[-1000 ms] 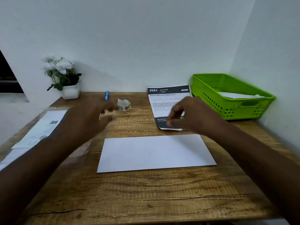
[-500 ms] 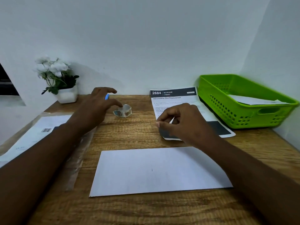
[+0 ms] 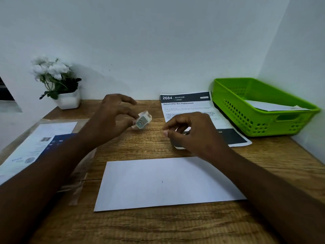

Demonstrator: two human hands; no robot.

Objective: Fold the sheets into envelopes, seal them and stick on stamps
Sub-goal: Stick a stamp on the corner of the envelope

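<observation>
While the white envelope [image 3: 167, 182] lies flat and face-up at the centre of the wooden desk [image 3: 158, 226], its long edges running roughly three to nine o'clock, the task stands, by judgement, at the stamping step for this piece: it appears folded and closed, though no flap or seam shows on the upper face, so sealing cannot be confirmed, and no stamp is on it yet. Left hand [image 3: 112, 118]: raised just above the desk at about eleven o'clock from the envelope, thumb and fingertips pinched on a small roll of stamps [image 3: 142, 119], the other fingers loosely spread. Right hand [image 3: 191, 132]: at about one o'clock from the envelope, curled with thumb and forefinger drawn close together over the near corner of a printed instruction sheet [image 3: 190, 110]; whether anything sits between those fingertips cannot be told. Green plastic basket [image 3: 263, 124]: at two o'clock, against the right wall, holding at least one white piece, likely a finished envelope. Printed papers under a clear sleeve [image 3: 40, 145]: at nine o'clock, overhanging the left desk edge; these may be sheets still to fold. Potted white flowers [image 3: 58, 85]: at ten o'clock, against the back wall. Open room: bare wood between the hands and the envelope's far edge, and a clear band at six o'clock toward the near desk edge. Walls close off twelve and three o'clock.
</observation>
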